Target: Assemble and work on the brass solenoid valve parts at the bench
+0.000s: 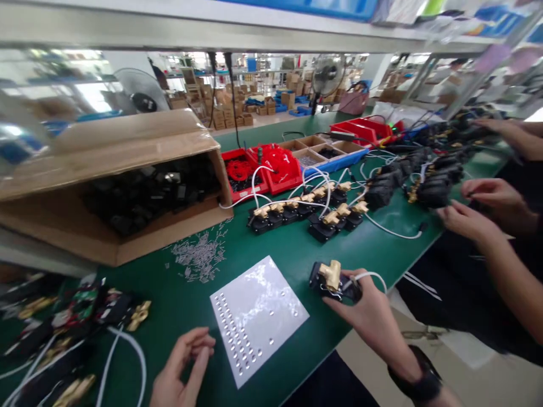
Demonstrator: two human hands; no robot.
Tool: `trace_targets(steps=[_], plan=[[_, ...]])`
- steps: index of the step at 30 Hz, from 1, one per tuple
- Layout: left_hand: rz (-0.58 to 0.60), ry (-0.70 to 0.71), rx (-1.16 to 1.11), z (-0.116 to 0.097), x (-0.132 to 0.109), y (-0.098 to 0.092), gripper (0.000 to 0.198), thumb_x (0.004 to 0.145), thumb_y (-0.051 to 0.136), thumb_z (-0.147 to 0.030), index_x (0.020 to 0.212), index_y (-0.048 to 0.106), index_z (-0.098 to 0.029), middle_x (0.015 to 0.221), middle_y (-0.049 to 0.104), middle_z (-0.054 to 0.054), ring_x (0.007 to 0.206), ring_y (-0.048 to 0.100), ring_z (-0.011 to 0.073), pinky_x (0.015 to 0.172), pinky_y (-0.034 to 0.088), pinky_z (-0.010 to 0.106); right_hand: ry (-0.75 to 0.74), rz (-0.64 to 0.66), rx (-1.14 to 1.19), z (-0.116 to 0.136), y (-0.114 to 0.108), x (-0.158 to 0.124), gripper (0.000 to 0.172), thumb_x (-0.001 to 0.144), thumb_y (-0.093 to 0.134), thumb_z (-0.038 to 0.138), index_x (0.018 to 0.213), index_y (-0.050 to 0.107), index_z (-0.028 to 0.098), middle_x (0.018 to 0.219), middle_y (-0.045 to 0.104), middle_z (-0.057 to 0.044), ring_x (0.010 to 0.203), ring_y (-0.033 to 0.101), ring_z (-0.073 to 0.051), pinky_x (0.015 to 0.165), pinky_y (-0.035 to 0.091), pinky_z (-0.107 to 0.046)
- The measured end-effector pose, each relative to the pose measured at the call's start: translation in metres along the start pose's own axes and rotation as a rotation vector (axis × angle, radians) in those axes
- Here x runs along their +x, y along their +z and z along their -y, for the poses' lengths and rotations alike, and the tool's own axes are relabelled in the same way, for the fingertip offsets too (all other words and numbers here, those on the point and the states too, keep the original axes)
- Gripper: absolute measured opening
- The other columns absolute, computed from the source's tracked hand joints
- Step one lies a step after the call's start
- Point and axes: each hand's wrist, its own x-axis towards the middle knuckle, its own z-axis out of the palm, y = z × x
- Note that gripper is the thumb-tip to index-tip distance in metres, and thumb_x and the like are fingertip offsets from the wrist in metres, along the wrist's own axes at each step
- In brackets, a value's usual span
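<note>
- Right hand [369, 316] is out near the edge of the green table [271, 243], palm down, fingers clamped on a black valve block with a brass tee fitting [333, 280].
- Left hand [180, 370] sits low beside the white square sheet [258, 314], fingertips pinched together; can't tell if anything's in there.
- Progress-wise: only the sheet's left columns have dots, and a row of matching brass-topped blocks [305, 212] is lined up further back.

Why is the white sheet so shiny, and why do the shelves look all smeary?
In the head view, light glares off the white sheet; the shelf and picture edges are smeared and bent, likely by a wide lens, while the brass valve in the right hand looks sharp.
</note>
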Motion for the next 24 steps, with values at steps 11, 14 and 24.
trace_targets(steps=[11,14,24], plan=[[-0.309,0.15,-0.144,-0.01,-0.004,-0.02,0.037,0.085,0.049,-0.037,0.117,0.041,-0.019,0.112,0.054,0.011,0.098,0.055,0.0206,0.083,0.045,0.036,0.776,1.406,1.27,0.157,0.154,-0.003,0.042,0.063,0.081,0.038,0.083,0.055,0.012,0.066,0.061,0.001,0.031,0.014,0.003,0.026,0.016,-0.01],[-0.322,0.228,-0.023,-0.011,0.002,-0.036,0.052,0.08,0.058,-0.037,0.125,0.038,-0.021,0.129,0.045,0.012,0.113,0.047,0.0248,0.091,0.041,0.04,0.943,1.588,1.356,0.161,0.189,-0.005,0.049,0.069,0.077,0.044,0.094,0.056,0.007,0.077,0.067,-0.006,0.029,0.015,0.005,0.026,0.021,-0.008],[-0.235,0.315,-0.019,-0.01,0.045,-0.025,0.076,0.06,0.074,-0.015,0.126,0.038,-0.024,0.128,0.048,0.007,0.117,0.047,0.0239,0.102,0.035,0.04,1.074,1.545,1.431,0.141,0.211,-0.015,0.043,0.073,0.074,0.045,0.088,0.058,0.007,0.057,0.063,0.001,0.027,0.021,0.002,0.025,0.023,-0.009]])
